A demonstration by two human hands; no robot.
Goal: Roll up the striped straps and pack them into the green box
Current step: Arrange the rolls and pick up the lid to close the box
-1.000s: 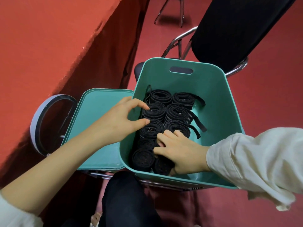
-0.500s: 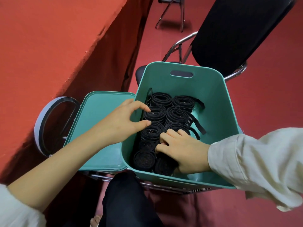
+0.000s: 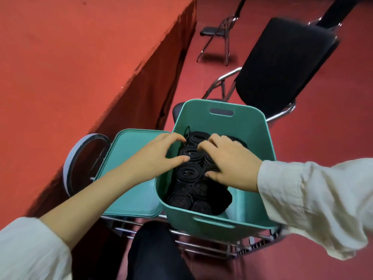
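The green box (image 3: 252, 138) stands open on a chair in front of me, packed with several rolled black straps (image 3: 188, 172) in two rows. My left hand (image 3: 157, 156) reaches over the box's left rim, its thumb and curled index finger set around a roll in the left row. Over the middle of the right row, my right hand (image 3: 230, 160) has its fingers curled on top of the rolls and its thumb against their near side. The rolls under that hand are hidden.
The green lid (image 3: 131, 172) lies flat left of the box, with a white-and-black ring (image 3: 67, 164) beyond it. A red-draped table (image 3: 80, 57) rises on the left. A black chair back (image 3: 282, 63) stands behind the box, a folding chair (image 3: 218, 31) farther off.
My right hand has moved from the near rolls up to the middle and far rolls of the right row. My left hand keeps its place at the left row.
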